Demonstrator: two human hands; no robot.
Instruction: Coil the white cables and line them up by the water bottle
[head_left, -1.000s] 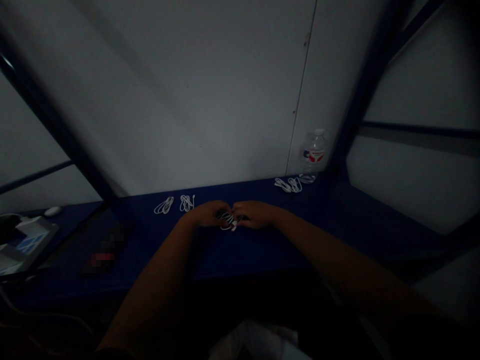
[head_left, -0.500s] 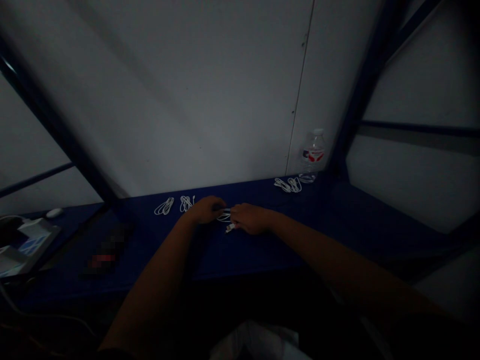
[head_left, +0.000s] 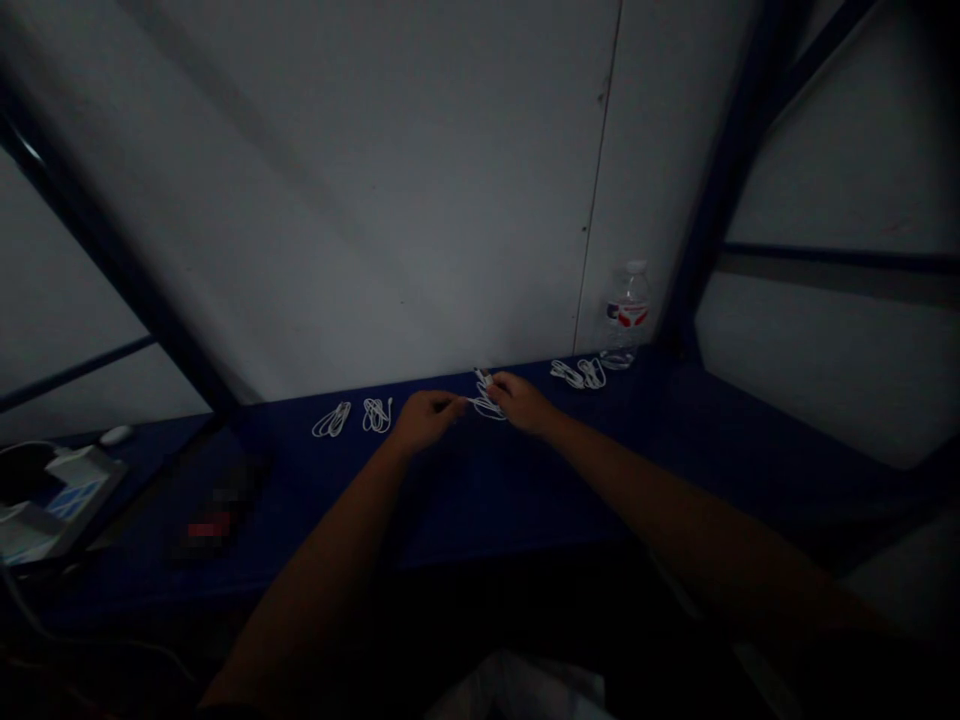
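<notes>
**White cable held between two hands on a blue bench**

The white cable (head_left: 486, 404) lies in loose loops on the far part of the blue bench (head_left: 480, 500), close to its back edge, with a small plug (head_left: 482, 378) sticking up at the far side. The right hand (head_left: 521, 403) sits on the loops with its fingers closed around the strands beside the plug. The left hand (head_left: 426, 420) is just left of the cable, fingers curled in and meeting a strand that runs out of the loops (the light is too poor to tell whether it truly grips).

Three more coils lie along the same edge, each apart from the hands: two to the left (head_left: 331, 420) (head_left: 377, 415) and a tangled pair to the right (head_left: 577, 373). Just right of that pair stands a plastic water bottle (head_left: 627, 315), almost touching it. Farther left and nearer lie a dark object (head_left: 217, 512), blurred past naming, then a mouse (head_left: 115, 435) and a tray of papers (head_left: 67, 505) at the bench's left end. A white wall (head_left: 337, 200) rises behind the bench, crossed by dark blue bars (head_left: 739, 170).
</notes>
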